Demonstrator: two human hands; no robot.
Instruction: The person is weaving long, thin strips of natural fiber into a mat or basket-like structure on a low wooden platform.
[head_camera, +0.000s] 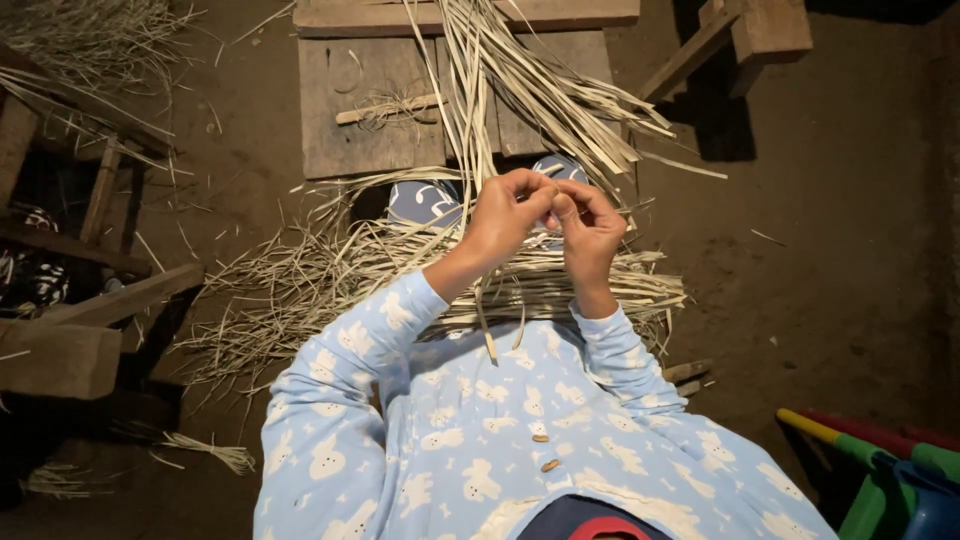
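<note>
Both hands are raised together over the person's lap, fingertips meeting. The left hand (505, 215) pinches a thin pale reed strip (484, 318), and the right hand (588, 232) is curled in beside it, its fingers closed on the same strip where the two hands touch. The loose ends of the strip hang down in front of the light blue patterned shirt (500, 420). Beneath the hands, a flat bundle of dried strips (400, 270) lies crosswise on the earthen floor (830, 250), just beyond the knees. Longer strips (520, 90) fan upward from the hands across a worn wooden board (370, 110) at the far side. Rough timber pieces (70, 350) sit to the left, and bright plastic items (890, 470) show at the lower right corner.
</note>
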